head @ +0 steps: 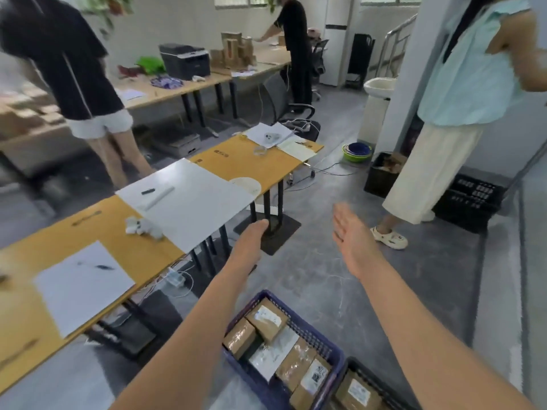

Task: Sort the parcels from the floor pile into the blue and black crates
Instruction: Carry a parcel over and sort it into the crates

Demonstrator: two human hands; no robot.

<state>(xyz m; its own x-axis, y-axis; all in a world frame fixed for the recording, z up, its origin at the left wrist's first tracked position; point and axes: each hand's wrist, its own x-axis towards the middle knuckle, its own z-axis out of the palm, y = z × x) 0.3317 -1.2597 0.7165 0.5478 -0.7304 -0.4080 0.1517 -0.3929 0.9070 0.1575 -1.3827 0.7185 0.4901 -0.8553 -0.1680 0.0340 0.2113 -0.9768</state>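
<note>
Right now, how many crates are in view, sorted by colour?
Blue crates: 1
Black crates: 3
Total: 4

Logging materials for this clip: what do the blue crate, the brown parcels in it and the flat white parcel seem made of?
Blue crate: moulded plastic, matte, judging by its lattice walls. Brown parcels: cardboard under glossy clear tape that glints. Flat white parcel: probably a plastic mailer; too blurred to be sure.
</note>
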